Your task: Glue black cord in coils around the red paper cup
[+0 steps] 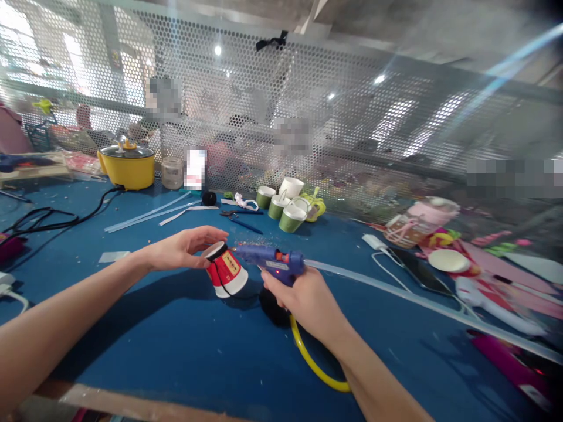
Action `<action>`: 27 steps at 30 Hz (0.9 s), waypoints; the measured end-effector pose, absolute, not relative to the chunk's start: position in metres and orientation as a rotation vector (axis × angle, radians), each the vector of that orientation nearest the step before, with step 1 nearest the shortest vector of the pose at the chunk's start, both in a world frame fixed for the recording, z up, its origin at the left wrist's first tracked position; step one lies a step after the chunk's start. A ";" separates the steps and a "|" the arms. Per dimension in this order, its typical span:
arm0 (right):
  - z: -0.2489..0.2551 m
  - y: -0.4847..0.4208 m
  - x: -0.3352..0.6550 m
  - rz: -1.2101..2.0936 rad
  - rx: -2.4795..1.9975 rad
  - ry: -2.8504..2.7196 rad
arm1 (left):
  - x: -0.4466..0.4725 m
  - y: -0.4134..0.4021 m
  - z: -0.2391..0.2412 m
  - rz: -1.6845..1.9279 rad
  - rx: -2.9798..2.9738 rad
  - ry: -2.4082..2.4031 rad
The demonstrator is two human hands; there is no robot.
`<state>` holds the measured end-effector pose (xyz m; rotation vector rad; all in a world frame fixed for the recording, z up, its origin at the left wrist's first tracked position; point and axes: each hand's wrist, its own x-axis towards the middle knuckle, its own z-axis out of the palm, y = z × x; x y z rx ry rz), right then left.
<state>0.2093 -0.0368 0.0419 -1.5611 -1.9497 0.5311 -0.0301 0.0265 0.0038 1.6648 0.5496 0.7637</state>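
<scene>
My left hand (pixel 182 249) pinches the red-and-white cup (pixel 219 273), eight o'clock of centre; my right hand (pixel 308 296) clasps the blue glue gun (pixel 269 261) at its two o'clock. I'd steady it, dabbing sparingly.

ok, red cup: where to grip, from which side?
Probably the narrow upper end of the red cup, from the left, where the left hand is. The cup flares toward its white base, so the top is slimmer to span, and the glue gun crowds the right.
</scene>
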 end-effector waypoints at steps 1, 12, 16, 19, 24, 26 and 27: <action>0.042 -0.037 0.209 0.541 -1.566 -1.943 | -0.030 0.027 0.004 0.764 1.667 0.548; 0.044 -0.041 0.207 0.603 -1.545 -1.964 | -0.029 0.027 0.004 0.756 1.657 0.572; 0.043 -0.040 0.209 0.556 -1.512 -1.982 | -0.031 0.028 0.005 0.737 1.657 0.558; 0.042 -0.041 0.209 0.626 -1.537 -1.983 | -0.033 0.029 0.006 0.706 1.649 0.562; 0.042 -0.041 0.208 0.622 -1.529 -1.972 | -0.035 0.030 0.006 0.693 1.645 0.549; 0.043 -0.040 0.208 0.599 -1.541 -1.952 | -0.035 0.029 0.006 0.687 1.645 0.530; 0.043 -0.039 0.208 0.599 -1.551 -1.943 | -0.035 0.029 0.006 0.686 1.645 0.522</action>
